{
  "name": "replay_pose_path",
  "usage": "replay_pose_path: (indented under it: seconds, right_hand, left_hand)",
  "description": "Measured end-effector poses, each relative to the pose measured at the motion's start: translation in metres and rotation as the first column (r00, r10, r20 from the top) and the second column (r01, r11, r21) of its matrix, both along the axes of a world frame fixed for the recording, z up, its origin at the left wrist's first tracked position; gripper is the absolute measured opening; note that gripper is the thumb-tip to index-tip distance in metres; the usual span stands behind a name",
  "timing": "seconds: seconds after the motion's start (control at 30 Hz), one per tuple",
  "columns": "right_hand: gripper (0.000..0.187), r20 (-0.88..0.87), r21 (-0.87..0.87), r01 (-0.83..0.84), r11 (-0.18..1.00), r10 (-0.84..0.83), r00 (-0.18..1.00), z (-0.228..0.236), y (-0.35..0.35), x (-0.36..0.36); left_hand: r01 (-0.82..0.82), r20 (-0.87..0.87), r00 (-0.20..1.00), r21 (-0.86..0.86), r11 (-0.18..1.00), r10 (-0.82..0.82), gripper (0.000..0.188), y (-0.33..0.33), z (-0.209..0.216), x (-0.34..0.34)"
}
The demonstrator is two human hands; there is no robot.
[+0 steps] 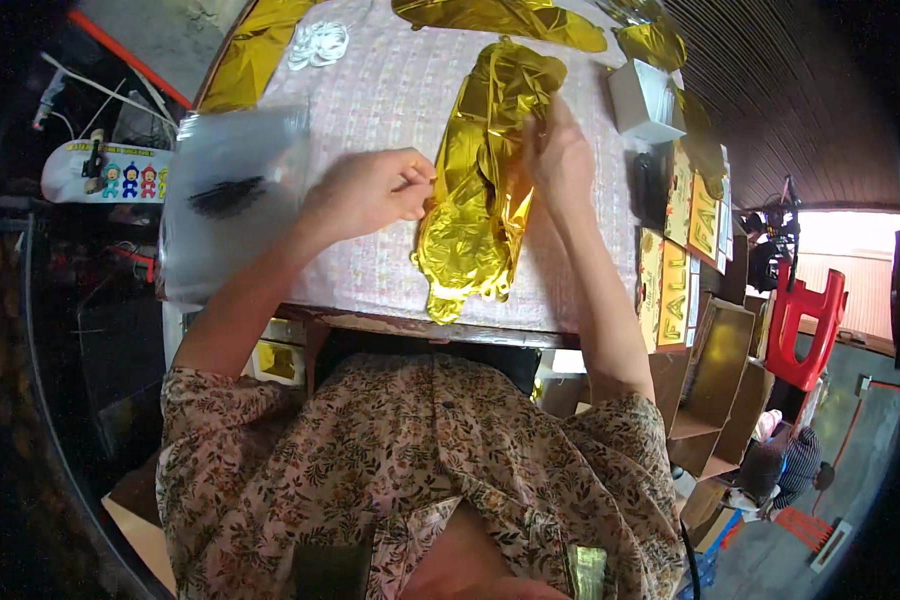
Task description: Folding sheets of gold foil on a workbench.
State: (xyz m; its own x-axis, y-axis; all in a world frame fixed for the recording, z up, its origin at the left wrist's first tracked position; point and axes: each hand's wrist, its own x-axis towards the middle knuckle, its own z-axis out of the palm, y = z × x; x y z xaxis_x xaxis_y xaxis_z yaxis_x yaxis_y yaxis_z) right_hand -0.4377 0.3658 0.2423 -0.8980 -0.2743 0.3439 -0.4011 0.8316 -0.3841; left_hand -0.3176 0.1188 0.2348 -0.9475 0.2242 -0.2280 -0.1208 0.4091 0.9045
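A crumpled gold foil balloon [480,190] lies flat on the checked tablecloth [390,100] in front of me. My left hand [370,192] pinches its left edge near the middle with thumb and fingers. My right hand [560,155] presses and grips the balloon's right upper side. The balloon's lower end reaches the table's front edge.
A clear plastic bag [225,190] with a dark item inside lies at the left. More gold foil pieces [500,18] lie at the far side, with white rings [318,42] nearby. A small white box [645,100] and printed gold cards [675,250] sit at the right; cardboard boxes [715,390] stand below.
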Motion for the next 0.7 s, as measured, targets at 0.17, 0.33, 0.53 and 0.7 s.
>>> replay_pose_path:
  seconds: [0.17,0.33,0.53,0.7]
  right_hand:
    - [0.077,-0.141,0.282,0.04,0.958,0.0,0.99,-0.027,-0.01,0.051]
    - [0.078,-0.071,0.058,0.032,0.998,-0.027,0.997,-0.052,0.006,0.032]
    - [0.064,-0.071,0.057,0.019,0.998,-0.015,0.997,-0.063,0.012,0.016]
    - [0.062,-0.087,0.035,-0.079,0.996,0.081,0.993,-0.071,0.007,0.005]
  left_hand:
    - [-0.092,-0.614,0.771,-0.372,0.924,-0.17,0.023,-0.008,-0.014,-0.066]
    - [-0.21,-0.741,0.667,-0.29,0.934,-0.08,0.021,-0.009,-0.037,-0.116]
    - [-0.394,-0.71,0.704,-0.398,0.828,-0.006,0.03,0.014,-0.037,-0.149]
    - [-0.505,-0.666,0.741,-0.478,0.718,0.078,0.029,0.029,-0.033,-0.144]
